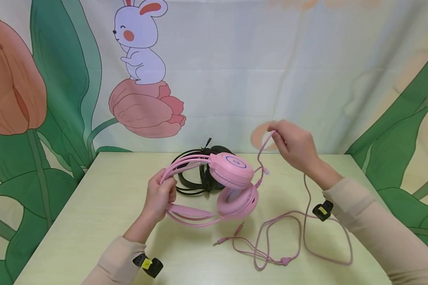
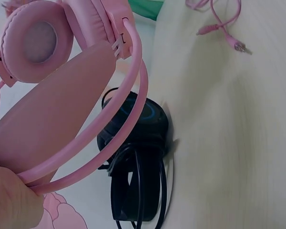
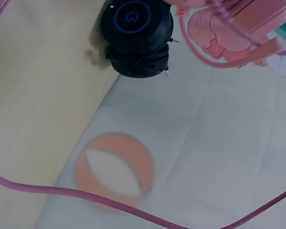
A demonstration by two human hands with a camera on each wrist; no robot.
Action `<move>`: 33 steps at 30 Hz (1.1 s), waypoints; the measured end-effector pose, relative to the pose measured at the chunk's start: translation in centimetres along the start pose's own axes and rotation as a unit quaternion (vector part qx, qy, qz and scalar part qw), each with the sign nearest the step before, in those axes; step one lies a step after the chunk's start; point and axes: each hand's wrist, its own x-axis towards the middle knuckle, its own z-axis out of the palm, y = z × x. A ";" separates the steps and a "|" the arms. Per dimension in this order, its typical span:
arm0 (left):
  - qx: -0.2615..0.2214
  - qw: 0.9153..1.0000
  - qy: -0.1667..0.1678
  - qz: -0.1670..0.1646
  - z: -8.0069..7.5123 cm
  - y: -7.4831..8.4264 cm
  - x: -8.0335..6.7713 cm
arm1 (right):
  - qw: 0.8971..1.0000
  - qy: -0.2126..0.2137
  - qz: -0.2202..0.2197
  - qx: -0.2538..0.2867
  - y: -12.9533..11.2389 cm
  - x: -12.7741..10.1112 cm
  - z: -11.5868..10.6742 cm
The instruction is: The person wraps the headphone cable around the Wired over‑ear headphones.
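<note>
My left hand (image 1: 158, 194) grips the headband of a pink headset (image 1: 234, 171), holding it up on its side over the table. Both padded ear cups point right; the upper one bears a blue ring logo. In the left wrist view, the fingers wrap the padded band (image 2: 57, 107) and its two thin outer hoops. To the right and higher, my right hand (image 1: 295, 145) pinches the pink cable (image 1: 259, 155) a short way from the ear cup. In the right wrist view that hand shows only at the right edge, with the cable (image 3: 105, 199) crossing below.
Behind the pink headset lies a black headset (image 1: 190, 185), its cable bundled around it. Loops of pink cable (image 1: 301, 233) spread over the table (image 1: 92, 221) at front right, ending in two plugs (image 1: 222, 240). A printed curtain (image 1: 235, 79) hangs behind the table's far edge.
</note>
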 end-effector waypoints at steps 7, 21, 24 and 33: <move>-0.005 1.000 0.014 -0.020 -0.5 -0.2 0.4 | 0.987 0.043 -0.158 0.004 -2.2 1.1 -0.1; 0.034 0.998 0.038 -0.046 0.5 0.6 1.0 | 0.917 -0.029 -0.394 -0.043 -7.2 2.9 0.2; 0.050 0.997 0.041 -0.052 0.8 0.8 1.0 | 0.908 -0.079 -0.407 -0.056 -7.7 2.8 0.5; 0.061 0.996 0.042 -0.054 1.6 0.5 1.1 | 0.885 -0.125 -0.444 -0.071 -9.8 2.4 1.8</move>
